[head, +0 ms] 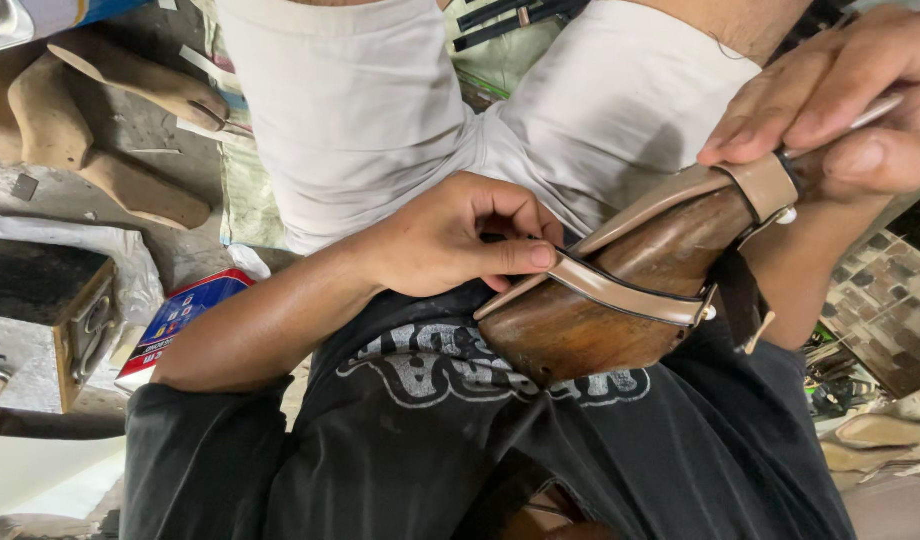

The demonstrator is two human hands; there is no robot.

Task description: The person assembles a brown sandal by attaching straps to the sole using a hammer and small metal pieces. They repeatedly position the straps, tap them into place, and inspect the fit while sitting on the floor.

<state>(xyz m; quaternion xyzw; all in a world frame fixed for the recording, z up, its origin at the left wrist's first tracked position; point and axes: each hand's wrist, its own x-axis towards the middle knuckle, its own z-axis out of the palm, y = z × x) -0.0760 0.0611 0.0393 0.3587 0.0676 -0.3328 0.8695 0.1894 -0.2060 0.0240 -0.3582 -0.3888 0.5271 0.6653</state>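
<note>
A dark wooden shoe last (620, 300) rests across my lap, against my black shirt and white shorts. Tan leather straps (630, 295) wrap over it, held by small pale pins, and a dark strap hangs from its right side. My left hand (450, 235) pinches the end of the lower tan strap at the last's left edge, thumb on top. My right hand (840, 90) grips the upper end of the last, with fingers pressed on the tan loop (765, 185) and a thin metal tool (880, 108) held under them.
Pale wooden lasts (50, 120) lie on the floor at the upper left. A wooden box (55, 310) and a red and blue packet (180, 315) sit at the left. Patterned tiles (880, 290) and light shoe soles (880, 430) are at the right.
</note>
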